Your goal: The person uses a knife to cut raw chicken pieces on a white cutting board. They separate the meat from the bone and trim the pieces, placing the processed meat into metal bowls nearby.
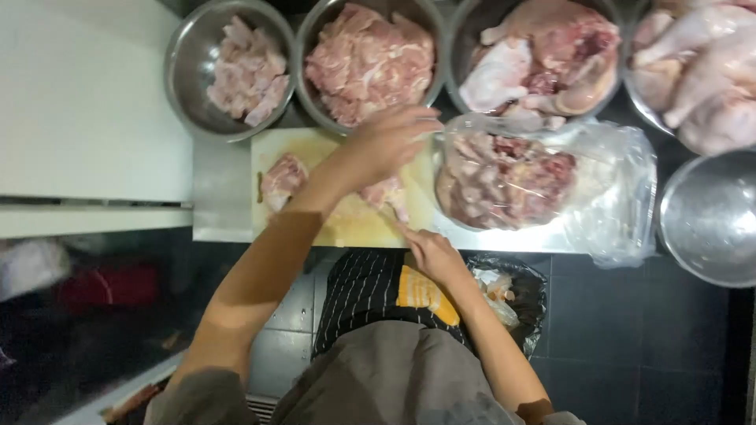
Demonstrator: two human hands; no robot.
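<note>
left hand (390, 142) spread open over cutting board (346, 224); right hand (431, 253) grip unclear; bagged meat (504, 177) beside.

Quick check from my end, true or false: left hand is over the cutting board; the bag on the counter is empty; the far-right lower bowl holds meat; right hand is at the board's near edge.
1. The left hand is over the board. True.
2. The bag is empty. False: it holds raw meat pieces.
3. The lower right bowl holds meat. False: it looks empty.
4. The right hand is at the board's near edge. True.
5. A meat piece lies on the board's left part. True.
</note>
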